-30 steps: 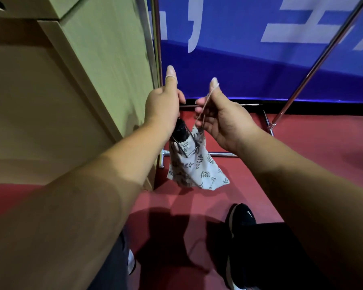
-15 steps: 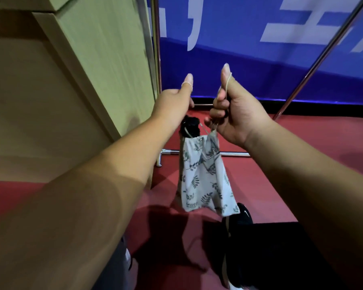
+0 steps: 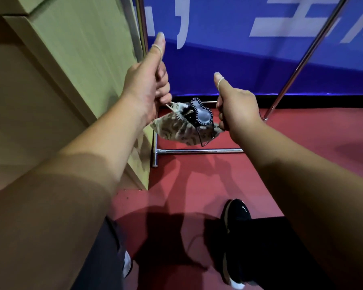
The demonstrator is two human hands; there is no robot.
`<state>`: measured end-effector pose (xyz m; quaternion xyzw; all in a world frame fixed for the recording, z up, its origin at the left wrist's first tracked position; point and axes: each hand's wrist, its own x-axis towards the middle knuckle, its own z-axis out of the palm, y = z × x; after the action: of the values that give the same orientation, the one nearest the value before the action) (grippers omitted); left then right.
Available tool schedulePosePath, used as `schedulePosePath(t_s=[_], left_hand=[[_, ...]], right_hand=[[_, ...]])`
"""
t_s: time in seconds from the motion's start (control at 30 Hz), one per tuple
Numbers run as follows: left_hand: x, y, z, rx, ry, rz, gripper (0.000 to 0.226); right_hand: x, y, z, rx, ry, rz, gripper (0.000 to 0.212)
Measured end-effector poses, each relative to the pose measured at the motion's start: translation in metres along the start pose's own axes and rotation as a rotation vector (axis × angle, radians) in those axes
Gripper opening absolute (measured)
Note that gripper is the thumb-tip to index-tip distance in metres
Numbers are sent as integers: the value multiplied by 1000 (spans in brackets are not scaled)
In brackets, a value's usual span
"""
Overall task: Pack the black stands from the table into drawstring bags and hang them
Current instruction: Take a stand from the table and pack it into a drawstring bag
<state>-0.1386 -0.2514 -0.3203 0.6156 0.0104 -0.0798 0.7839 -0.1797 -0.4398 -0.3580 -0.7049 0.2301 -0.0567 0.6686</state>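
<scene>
At frame centre, the left hand (image 3: 148, 84) and right hand (image 3: 238, 110), fingers curled and thumbs raised, grip opposite cords of the leaf-print fabric drawstring bag (image 3: 174, 130); the black ridged plastic stand (image 3: 201, 114) protrudes from its mouth.

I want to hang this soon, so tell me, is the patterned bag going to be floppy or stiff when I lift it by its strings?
Probably floppy: the drawstring bag sags and creases between the left hand and right hand. The black stand pokes out of its mouth, so it may slip out if tipped.
</scene>
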Motion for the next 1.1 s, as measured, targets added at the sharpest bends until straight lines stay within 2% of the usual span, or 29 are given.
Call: schedulePosePath(t_s=[0.2, 0.3, 0.4, 0.43, 0.53, 0.63, 0.8, 0.93, 1.03, 1.1], left_hand=[[4, -1, -16, 493, 36, 150, 62], [0, -3, -29, 724, 24, 215, 71], [-7, -4, -33, 875, 19, 240, 81], [-8, -3, -33, 883, 22, 239, 82], [-8, 2, -35, 859, 55, 195, 82], [-8, 2, -39, 848, 79, 149, 82], [-13, 4, -40, 959, 72, 161, 68], [-15, 3, -38, 1008, 57, 185, 70], [-13, 5, -38, 830, 17, 146, 71], [-9, 4, -36, 616, -10, 104, 59]], right_hand=[[14, -5, -9, -212, 94, -171, 73], [23, -1, -18, -191, 119, -142, 66], [28, 0, -21, -407, 50, -209, 38], [32, 2, -21, -453, 63, -229, 35], [28, 5, -19, -356, 122, -174, 61], [21, 3, -15, -313, 142, -197, 72], [3, -2, -12, -439, 91, -328, 75], [-5, -5, -11, -480, 52, -391, 73], [1, -4, -15, -426, -41, -365, 71], [7, -3, -18, -308, -98, -292, 70]])
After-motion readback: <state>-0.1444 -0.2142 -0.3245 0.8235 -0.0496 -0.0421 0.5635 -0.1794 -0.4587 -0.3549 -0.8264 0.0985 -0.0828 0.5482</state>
